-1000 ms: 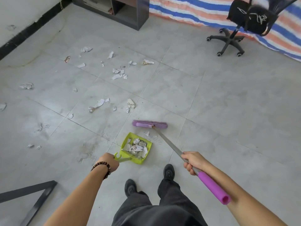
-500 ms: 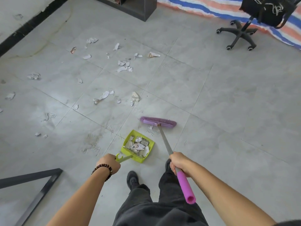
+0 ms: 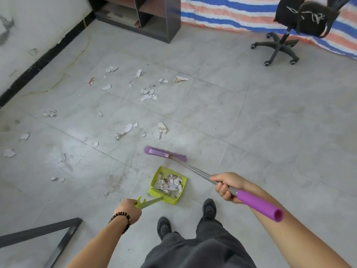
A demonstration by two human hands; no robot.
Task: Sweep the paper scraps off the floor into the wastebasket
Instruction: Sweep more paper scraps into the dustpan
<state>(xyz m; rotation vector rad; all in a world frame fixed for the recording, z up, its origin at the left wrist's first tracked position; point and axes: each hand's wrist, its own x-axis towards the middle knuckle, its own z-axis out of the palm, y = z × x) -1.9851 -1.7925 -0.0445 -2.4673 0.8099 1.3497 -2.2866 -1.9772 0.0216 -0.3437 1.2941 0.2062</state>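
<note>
One broom [image 3: 165,153], one dustpan [image 3: 184,183], one chair [image 3: 278,47], one shelf unit [image 3: 171,26] and about twenty loose paper scraps [image 3: 148,97] are counted.

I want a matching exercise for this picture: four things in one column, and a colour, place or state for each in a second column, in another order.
Column A
1. dustpan
2. broom head
3. office chair
4. left hand

Column B
a. purple
b. black, far right
c. grips a green handle
d. green, holds paper scraps

Pairs: 1-d, 2-a, 3-b, 4-c
</note>
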